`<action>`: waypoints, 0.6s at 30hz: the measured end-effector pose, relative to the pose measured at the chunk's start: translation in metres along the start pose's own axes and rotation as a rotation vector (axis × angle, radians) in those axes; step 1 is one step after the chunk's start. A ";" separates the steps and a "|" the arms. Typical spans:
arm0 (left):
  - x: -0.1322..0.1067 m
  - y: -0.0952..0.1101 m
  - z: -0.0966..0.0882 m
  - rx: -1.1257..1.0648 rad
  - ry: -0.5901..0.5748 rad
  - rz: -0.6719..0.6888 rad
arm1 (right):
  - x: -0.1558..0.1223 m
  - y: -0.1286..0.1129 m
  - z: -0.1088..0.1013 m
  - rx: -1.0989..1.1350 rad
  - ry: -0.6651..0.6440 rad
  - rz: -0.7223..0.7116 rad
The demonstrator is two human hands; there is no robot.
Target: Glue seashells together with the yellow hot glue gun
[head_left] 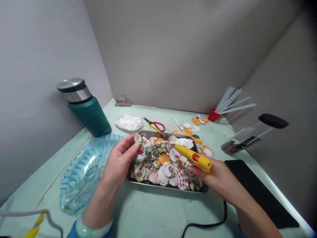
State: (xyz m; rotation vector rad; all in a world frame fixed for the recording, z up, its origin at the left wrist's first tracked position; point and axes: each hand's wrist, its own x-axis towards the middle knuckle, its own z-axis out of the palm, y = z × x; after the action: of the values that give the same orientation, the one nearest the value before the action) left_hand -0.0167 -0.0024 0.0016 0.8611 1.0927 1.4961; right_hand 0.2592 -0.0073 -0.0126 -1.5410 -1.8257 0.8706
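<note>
Between the thumb and fingers of my left hand [120,160] is a small whitish-green snail shell [138,139], its round opening turned up. My right hand [215,175] grips a yellow glue gun [194,158] whose nozzle end points left over a metal tray [158,186]. The tray is heaped with seashells: a speckled scallop shell [181,178], an orange shell [163,159], white ones and small snail shells. My left hand is at the tray's left edge, a short way from the gun's tip.
On the left stand a blue shell-shaped dish [68,185] and a green bottle [90,115]. Behind the tray lie a white bundle [128,123], scissors [158,126] and a marker [176,122]. To the right are a red cup [214,115] with glue sticks, a clear jar [230,147], a black mat [260,191] and a black cable [205,226].
</note>
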 end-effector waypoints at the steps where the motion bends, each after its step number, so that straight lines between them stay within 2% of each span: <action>1: -0.001 0.001 -0.001 0.070 -0.015 -0.007 | -0.001 0.001 -0.001 0.006 -0.010 0.004; 4: -0.006 0.003 -0.005 0.238 -0.025 -0.032 | -0.001 0.002 -0.002 0.029 0.021 -0.004; 7: -0.009 0.003 -0.007 0.304 -0.025 -0.065 | -0.001 0.002 -0.001 0.056 0.031 -0.029; 12: -0.010 -0.002 -0.009 0.379 -0.093 -0.044 | -0.004 -0.002 -0.001 0.103 -0.122 -0.050; 14: -0.011 -0.001 -0.009 0.476 -0.114 -0.010 | -0.005 -0.002 -0.001 0.116 -0.138 -0.061; 18: -0.018 0.005 -0.006 0.795 -0.281 0.069 | -0.004 0.000 -0.001 0.140 -0.050 -0.066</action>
State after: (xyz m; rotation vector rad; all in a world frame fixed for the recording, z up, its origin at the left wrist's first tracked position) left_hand -0.0204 -0.0213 0.0046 1.6086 1.4659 0.9258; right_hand 0.2609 -0.0113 -0.0124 -1.3764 -1.7987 0.9919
